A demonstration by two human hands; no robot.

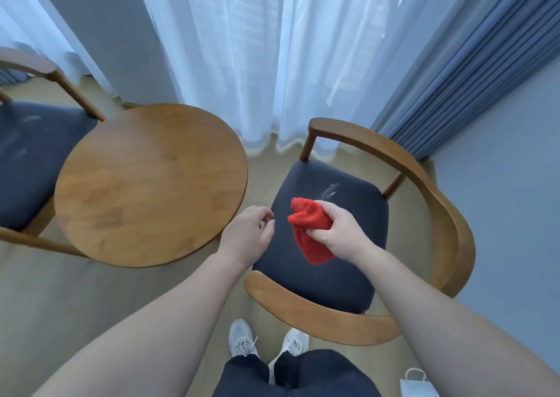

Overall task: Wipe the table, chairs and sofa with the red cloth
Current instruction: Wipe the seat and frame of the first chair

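head view looks down on the red cloth [309,233], bunched up in the right hand [336,230] over the dark padded seat of a chair [330,284]. the fingers of that hand are curled tight round the middle of the cloth. one crumpled end sticks out on the far side of the fist and the other end hangs down on the near side. whether the cloth touches the seat cannot be told from this angle. just beyond the cloth, a pale whitish smear [331,190] shows on the seat.

the left hand [248,233] is just beside the cloth, apart from it, in front of the gap between the chair and the table [145,184]. its fingers are loosely bent and a little apart, holding nothing.

the chair has a curved wooden armrest running round its back and right side. the table is round and wooden, with a bare top, and stands just left of the chair. a second chair [30,160] of the same kind is on the far left, partly under the table's edge.

behind them hangs a sheer curtain [272,48], with a pleated blue curtain [469,63] to the right. at the bottom are pale laced shoes [242,339] on a light floor [75,290], and a white bag [415,386] by the wall [515,184].
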